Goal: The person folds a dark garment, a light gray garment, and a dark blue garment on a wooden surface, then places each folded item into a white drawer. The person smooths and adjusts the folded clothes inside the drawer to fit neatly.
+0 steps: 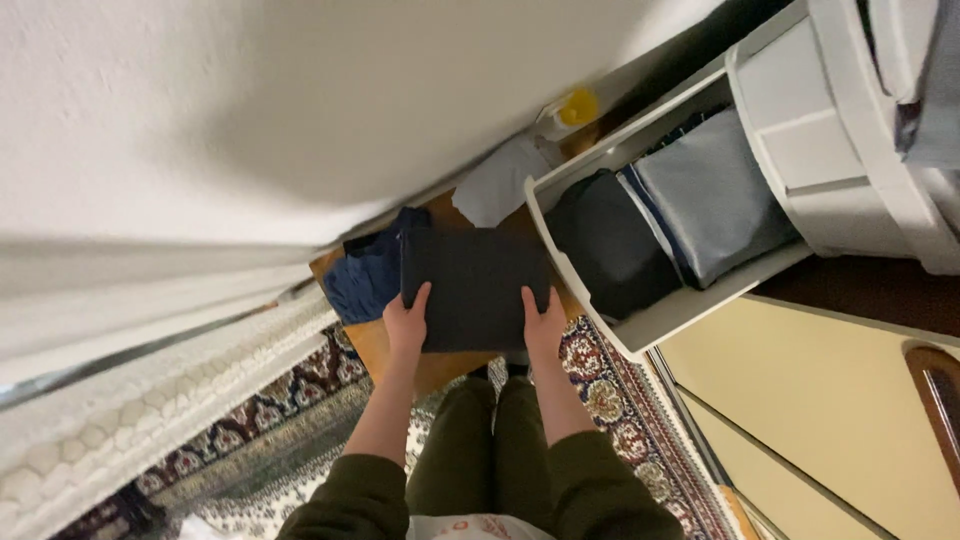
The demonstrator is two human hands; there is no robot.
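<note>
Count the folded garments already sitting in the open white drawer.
3 visible: a black one at the left end, a thin blue-and-white striped one beside it, and a grey one to the right. More may be hidden underneath.

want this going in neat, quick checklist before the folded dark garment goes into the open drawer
1. Both hands on the garment: ok. Left hand and right hand hold the folded dark garment at its near edge.
2. Fold flat and square: ok.
3. White drawer open: ok.
4. Free slot in drawer: cannot tell; a folded black garment and a folded grey garment fill most of the visible space.
5. Blue garment on the floor clear of the grip: ok, it lies beside the left hand.
</note>
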